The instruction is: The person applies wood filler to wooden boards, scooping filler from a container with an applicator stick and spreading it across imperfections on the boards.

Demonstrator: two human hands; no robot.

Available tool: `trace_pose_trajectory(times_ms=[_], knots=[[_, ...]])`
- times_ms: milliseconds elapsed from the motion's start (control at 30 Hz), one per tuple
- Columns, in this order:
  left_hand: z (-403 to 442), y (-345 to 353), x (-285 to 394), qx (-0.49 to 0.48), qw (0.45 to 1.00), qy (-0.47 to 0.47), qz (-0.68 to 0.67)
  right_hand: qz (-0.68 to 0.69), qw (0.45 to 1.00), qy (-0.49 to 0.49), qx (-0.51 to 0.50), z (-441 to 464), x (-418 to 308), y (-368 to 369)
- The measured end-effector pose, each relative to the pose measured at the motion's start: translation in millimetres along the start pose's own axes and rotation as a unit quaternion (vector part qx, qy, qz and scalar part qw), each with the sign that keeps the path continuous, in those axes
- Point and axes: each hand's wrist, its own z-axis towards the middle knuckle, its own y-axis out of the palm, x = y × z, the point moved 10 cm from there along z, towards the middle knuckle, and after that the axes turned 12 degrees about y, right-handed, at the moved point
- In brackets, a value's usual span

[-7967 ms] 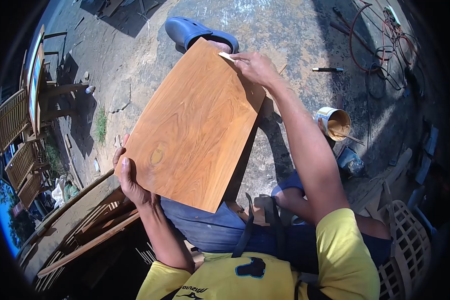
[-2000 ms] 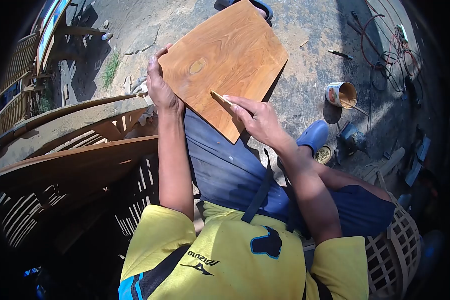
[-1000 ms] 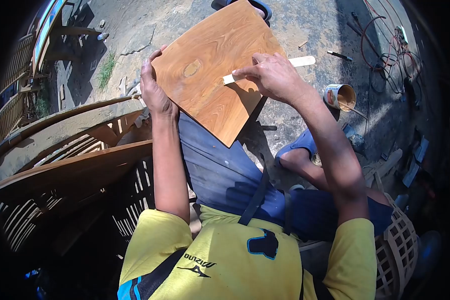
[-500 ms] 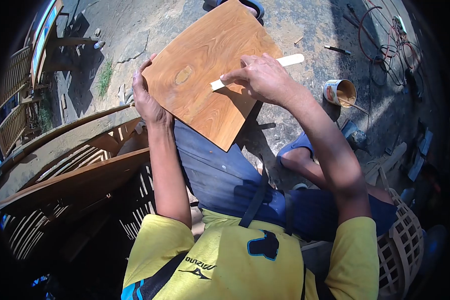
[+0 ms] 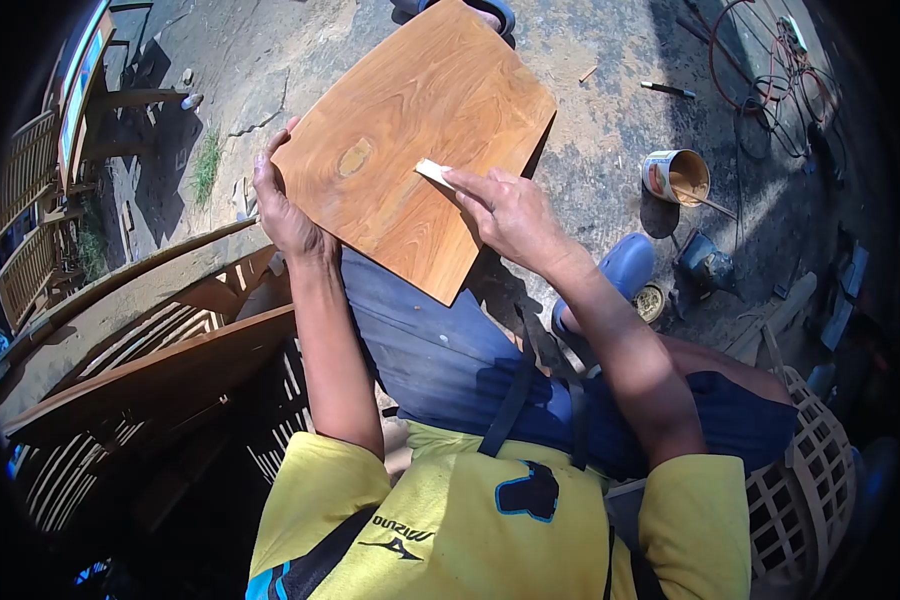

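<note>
A varnish-brown wooden board [image 5: 440, 90] with visible grain lies tilted across my thigh. My left hand [image 5: 295, 222] is closed around its left edge, thumb side along the near part. In my right hand [image 5: 520, 222] is a pale flat spatula [image 5: 431, 170], its squared tip against the board's face; the rest of it is hidden under the hand. An oval patch of filler [image 5: 356, 157] marks the board left of that tip, and a faint lighter smear runs below the tip.
A tub of tan putty [image 5: 677, 178] with a stick in it stands on the ground to the right. Beyond it are a black pen [image 5: 668, 90] and tangled cables [image 5: 770, 90]. Wooden chair parts [image 5: 150, 370] crowd the left; a lattice piece [image 5: 805, 470] is at lower right.
My right hand has moved down and slightly right, turning the spatula, so its rounded far end no longer shows. The spatula tip has shifted slightly upward. My left hand keeps its hold.
</note>
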Motion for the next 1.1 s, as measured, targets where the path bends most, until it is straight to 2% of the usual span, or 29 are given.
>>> trace_pose_trajectory(times_ms=[367, 433, 567, 667, 767, 833, 900, 967, 1100], knots=[[0.6, 0.5, 2.8, 0.021, 1.000, -0.005, 0.002, 0.012, 0.999, -0.024, 0.017, 9.9, 4.9, -12.6], [-0.5, 3.0, 3.4, 0.011, 1.000, -0.001, 0.000, 0.038, 0.999, 0.024, 0.008, 11.7, 10.1, -13.2], [2.3, 2.3, 2.8, 0.007, 1.000, -0.001, -0.003, 0.044, 0.999, -0.015, 0.027, 14.8, 14.7, -9.0], [-1.0, 0.4, 2.4, 0.018, 1.000, 0.001, 0.010, 0.016, 0.999, 0.011, 0.034, 15.4, 19.6, -11.7], [0.9, 2.9, 3.3, 0.008, 1.000, -0.002, 0.002, 0.043, 0.999, 0.032, -0.005, 19.4, 17.2, -12.8], [-0.6, 0.4, 2.9, 0.017, 1.000, -0.002, 0.005, -0.059, 0.996, 0.038, -0.049, 21.2, 18.6, -20.4], [-0.5, 0.6, 3.1, 0.012, 1.000, -0.002, 0.008, -0.060, 0.997, 0.025, -0.043, 21.2, 6.4, -27.3], [-0.2, 4.6, 2.2, 0.002, 1.000, -0.002, 0.007, -0.092, 0.992, -0.037, -0.078, 17.2, -23.5, -24.8], [-0.9, -0.5, 0.6, 0.016, 1.000, -0.007, 0.010, -0.143, 0.984, -0.094, -0.051, 44.0, -14.3, -26.8]])
